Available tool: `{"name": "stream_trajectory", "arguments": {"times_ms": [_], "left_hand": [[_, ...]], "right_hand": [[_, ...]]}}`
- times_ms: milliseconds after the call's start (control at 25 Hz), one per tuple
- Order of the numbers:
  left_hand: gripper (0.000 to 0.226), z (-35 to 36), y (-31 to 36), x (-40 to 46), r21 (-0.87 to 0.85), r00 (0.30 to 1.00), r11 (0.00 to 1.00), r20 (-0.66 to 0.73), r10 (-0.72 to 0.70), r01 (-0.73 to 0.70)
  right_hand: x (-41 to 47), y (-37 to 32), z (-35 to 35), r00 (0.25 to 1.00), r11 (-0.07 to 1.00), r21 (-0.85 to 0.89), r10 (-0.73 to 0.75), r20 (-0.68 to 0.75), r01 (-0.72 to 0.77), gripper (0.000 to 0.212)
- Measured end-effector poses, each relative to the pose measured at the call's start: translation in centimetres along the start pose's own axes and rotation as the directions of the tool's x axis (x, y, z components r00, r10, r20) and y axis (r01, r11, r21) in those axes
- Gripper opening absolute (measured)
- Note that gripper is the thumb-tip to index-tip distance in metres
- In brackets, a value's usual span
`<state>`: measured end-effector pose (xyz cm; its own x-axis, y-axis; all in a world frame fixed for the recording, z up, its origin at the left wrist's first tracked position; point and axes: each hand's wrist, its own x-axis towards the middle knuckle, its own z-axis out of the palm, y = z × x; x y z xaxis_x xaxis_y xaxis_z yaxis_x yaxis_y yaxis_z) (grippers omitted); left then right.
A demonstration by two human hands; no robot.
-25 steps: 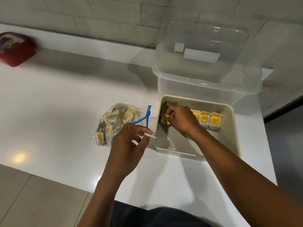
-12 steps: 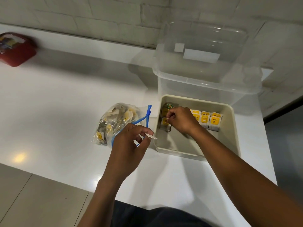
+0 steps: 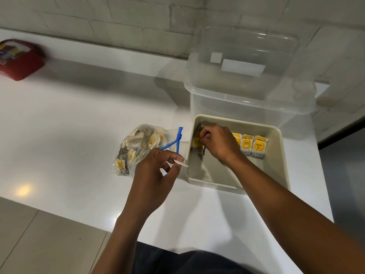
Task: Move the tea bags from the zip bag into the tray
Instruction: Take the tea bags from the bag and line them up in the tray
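The right hand [image 3: 217,142] has a curled, pinching grip on a tea bag [image 3: 197,144] at the far-left corner of the beige tray [image 3: 280,155], fingertips pressed down at the bag's yellow tag. The left hand [image 3: 156,175] has its own grip: thumb and forefinger pinch a small white paper tab [image 3: 180,163], held just above the worktop [image 3: 79,125] between the tray and the zip bag [image 3: 138,147].

The clear zip bag lies on its side just left of the tray, its blue zipper [image 3: 173,142] open toward the tray, with many tea bags visible inside. In the tray, a row of yellow-tagged tea bags [image 3: 250,144] stands upright along the far wall, touching one another. So the task looks partly done.

The step in hand appears to be seating one bag at the left end of that row. To do it well, the right hand should set the bag upright, tag facing the same way as its neighbours, and nudge it snug against the row before letting go, so it does not topple. Strings could tangle; lifting the fingers straight up avoids dragging a neighbour. A clear plastic container [image 3: 246,76] stands behind the tray, and a red box [image 3: 19,60] sits well apart at far left.
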<state>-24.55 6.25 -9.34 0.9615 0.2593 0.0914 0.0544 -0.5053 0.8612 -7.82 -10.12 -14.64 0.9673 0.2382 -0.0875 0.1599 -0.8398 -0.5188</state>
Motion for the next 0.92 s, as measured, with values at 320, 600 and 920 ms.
{"name": "stream_trajectory", "arguments": {"times_ms": [320, 600, 920], "left_hand": [[0.017, 0.1, 0.0, -0.1, -0.004, 1.0, 1.0, 0.003, 0.013, -0.013], [0.021, 0.0, 0.0, -0.1, -0.007, 1.0, 1.0, 0.002, 0.013, -0.013], [0.022, 0.0, 0.1, -0.2, 0.001, 1.0, 1.0, 0.002, 0.016, -0.016]], "right_hand": [[0.1, 0.0, -0.2, 1.0, 0.999, -0.027, -0.022, -0.021, 0.021, 0.006], [-2.4, 0.5, -2.0, 0.991, 0.987, -0.096, -0.129, 0.027, 0.131, 0.017], [-3.8, 0.4, -0.1, 0.962, 0.963, -0.215, -0.107, 0.249, 0.163, 0.029]]}}
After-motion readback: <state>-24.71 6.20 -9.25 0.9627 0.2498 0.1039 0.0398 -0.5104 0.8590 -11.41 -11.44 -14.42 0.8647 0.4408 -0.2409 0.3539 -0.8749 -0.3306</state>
